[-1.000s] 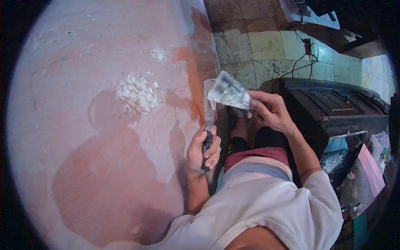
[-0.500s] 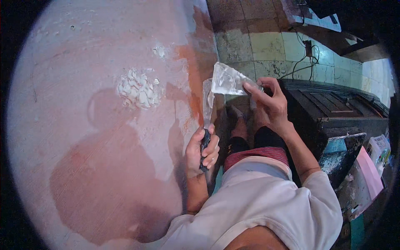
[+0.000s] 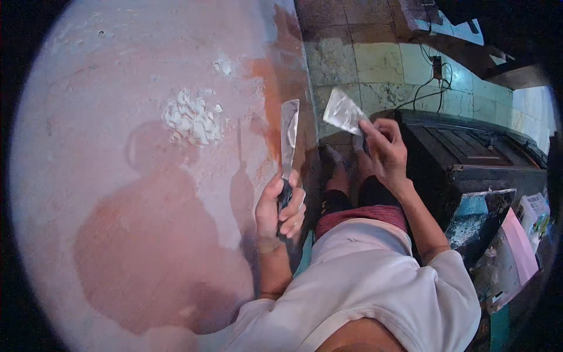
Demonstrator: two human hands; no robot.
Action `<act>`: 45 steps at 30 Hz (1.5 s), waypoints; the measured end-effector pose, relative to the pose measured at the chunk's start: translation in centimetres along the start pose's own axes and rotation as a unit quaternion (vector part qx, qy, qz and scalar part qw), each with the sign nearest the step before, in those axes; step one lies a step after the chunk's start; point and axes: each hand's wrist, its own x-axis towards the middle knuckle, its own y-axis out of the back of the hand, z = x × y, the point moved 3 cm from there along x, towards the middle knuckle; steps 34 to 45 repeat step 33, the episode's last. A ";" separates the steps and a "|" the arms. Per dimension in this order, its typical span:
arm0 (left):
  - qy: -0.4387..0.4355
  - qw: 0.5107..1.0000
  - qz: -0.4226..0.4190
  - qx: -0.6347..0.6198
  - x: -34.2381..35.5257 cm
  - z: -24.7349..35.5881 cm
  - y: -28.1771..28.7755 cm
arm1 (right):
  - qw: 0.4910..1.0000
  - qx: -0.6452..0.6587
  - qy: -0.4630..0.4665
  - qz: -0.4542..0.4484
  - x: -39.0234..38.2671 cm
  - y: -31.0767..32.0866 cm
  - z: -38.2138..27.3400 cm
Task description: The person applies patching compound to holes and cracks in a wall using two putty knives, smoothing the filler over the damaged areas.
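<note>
My left hand [image 3: 280, 205] is wrapped round the black handle of a putty knife [image 3: 290, 132], its blade pointing up and seen at a slant. In my right hand [image 3: 389, 149] is a second putty knife [image 3: 344, 110] with a broad, flared blade smeared with whitish putty. The fingers pinch it close to the blade, and its handle is mostly hidden. The two blades stand apart. To the left of them, a thick, lumpy patch of white putty [image 3: 192, 117] sticks to the pink wall [image 3: 135, 76].
An orange-brown patch [image 3: 267, 94] marks the wall near its edge. Below lies a tiled floor [image 3: 375, 61]. A black cabinet [image 3: 492, 132] stands to my right, with a pink sheet [image 3: 519, 243] beside it. A power strip with cables [image 3: 437, 67] lies farther off.
The blades were touching and have come apart. My right hand has drawn its putty knife to the right; the left one's blade has turned to show more of its face.
</note>
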 end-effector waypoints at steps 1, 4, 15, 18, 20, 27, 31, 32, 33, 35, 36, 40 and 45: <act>-0.003 0.999 0.037 0.026 0.3 -0.4 0.5 | 0.999 0.010 0.025 0.027 0.9 0.4 -0.9; -0.018 0.995 0.084 0.060 0.8 -1.0 0.5 | 0.997 0.051 0.053 0.029 2.8 0.8 -3.4; 0.019 0.991 0.058 -0.116 1.1 -2.4 0.7 | 0.987 0.046 0.146 0.040 2.5 -0.7 -3.5; 0.023 0.984 0.024 -0.172 0.5 -2.1 0.0 | 0.976 -0.028 0.205 0.063 2.1 -0.9 -3.4; 0.007 0.986 0.002 -0.168 0.1 -1.1 0.2 | 0.976 -0.039 0.203 0.070 1.4 -1.3 -2.4; -0.082 0.938 0.192 0.276 -0.7 -0.6 -0.8 | 0.995 0.050 0.063 0.054 1.7 2.6 -1.7; -0.047 0.882 0.208 0.420 -0.6 -0.3 0.2 | 0.993 0.063 0.053 -0.079 4.0 3.4 -2.7; -0.034 0.876 0.210 0.432 -0.8 -0.4 0.6 | 0.994 0.063 0.052 -0.079 4.2 3.3 -2.5; -0.033 0.876 0.210 0.432 -0.9 -0.4 0.6 | 0.993 0.057 0.041 -0.092 4.2 2.9 -2.1; -0.033 0.876 0.210 0.432 -0.9 -0.4 0.6 | 0.993 0.057 0.041 -0.092 4.2 2.9 -2.1; -0.033 0.876 0.210 0.432 -0.9 -0.4 0.6 | 0.993 0.057 0.041 -0.092 4.2 2.9 -2.1; -0.033 0.876 0.210 0.432 -0.9 -0.4 0.6 | 0.993 0.057 0.041 -0.092 4.2 2.9 -2.1; -0.033 0.876 0.210 0.432 -0.9 -0.4 0.6 | 0.993 0.057 0.041 -0.092 4.2 2.9 -2.1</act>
